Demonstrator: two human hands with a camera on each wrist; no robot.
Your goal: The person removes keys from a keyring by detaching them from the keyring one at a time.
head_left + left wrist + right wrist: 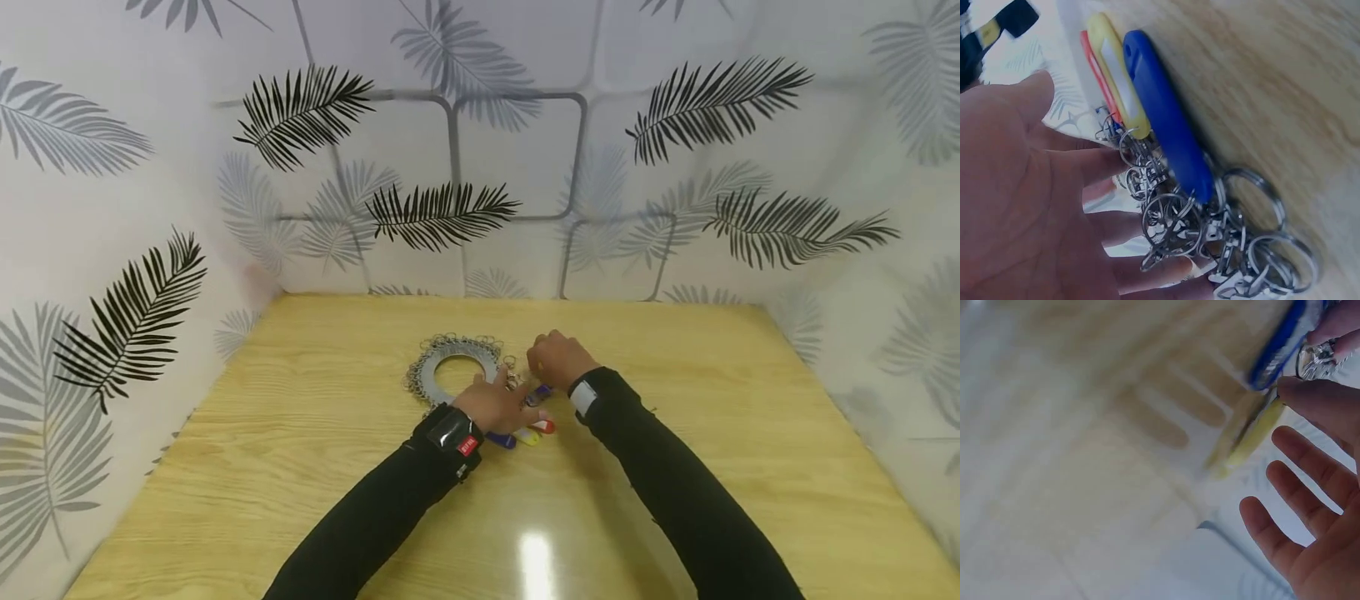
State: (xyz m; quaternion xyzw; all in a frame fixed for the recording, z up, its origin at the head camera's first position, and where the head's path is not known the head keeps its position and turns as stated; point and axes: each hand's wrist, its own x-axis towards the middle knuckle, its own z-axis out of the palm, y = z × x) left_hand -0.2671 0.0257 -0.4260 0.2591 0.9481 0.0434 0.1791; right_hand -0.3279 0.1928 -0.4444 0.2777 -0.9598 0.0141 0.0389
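Note:
A flat grey ring point(429, 373), edged with many small metal clips and split rings, lies on the wooden table. My left hand point(491, 404) rests over its right side, fingers spread and fairly straight among the metal rings point(1172, 222). Beneath that hand a blue key tag point(1166, 115), a yellow key tag point(1113, 69) and a red key tag point(1102, 78) fan out. My right hand point(562, 360) is just right of the ring. Its thumb and forefinger pinch another yellow key tag point(1254, 437) by one end, the other fingers held apart. Another blue key tag point(1279, 347) is beside it.
The wooden table point(300, 467) stretches around both hands. Behind it stands a pale wall point(517, 158) with a leaf pattern, and similar panels flank both sides.

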